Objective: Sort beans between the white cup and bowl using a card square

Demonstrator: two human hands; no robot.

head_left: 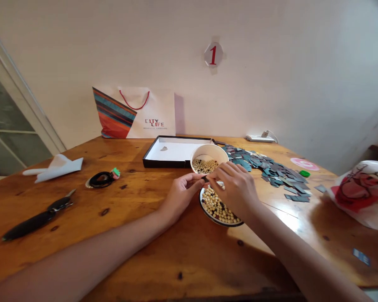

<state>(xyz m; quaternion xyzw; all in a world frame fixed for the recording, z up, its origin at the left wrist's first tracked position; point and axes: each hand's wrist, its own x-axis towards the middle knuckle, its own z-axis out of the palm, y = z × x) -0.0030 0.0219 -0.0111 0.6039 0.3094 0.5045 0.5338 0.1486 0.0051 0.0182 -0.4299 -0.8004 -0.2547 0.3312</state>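
Observation:
My left hand [183, 193] and my right hand [236, 184] meet above two bowls, fingertips pinched close together. Between them shows a small dark piece [204, 179], too small to name. Beneath my right hand lies a dark-rimmed bowl [208, 214] of pale yellow beans [219, 205] mixed with some dark and reddish ones; the hand covers part of it. Just behind the hands is a white paper tub [209, 150], also holding pale beans [204, 165] with dark ones among them.
Behind is a black-edged box tray [176, 149] and a paper bag [157, 113]. Dark flat pieces [267, 167] spread at right, near a green cap [304, 173] and plastic bag [362, 193]. Left lie a folding knife [38, 218], hair ties [101, 179] and white paper [58, 167].

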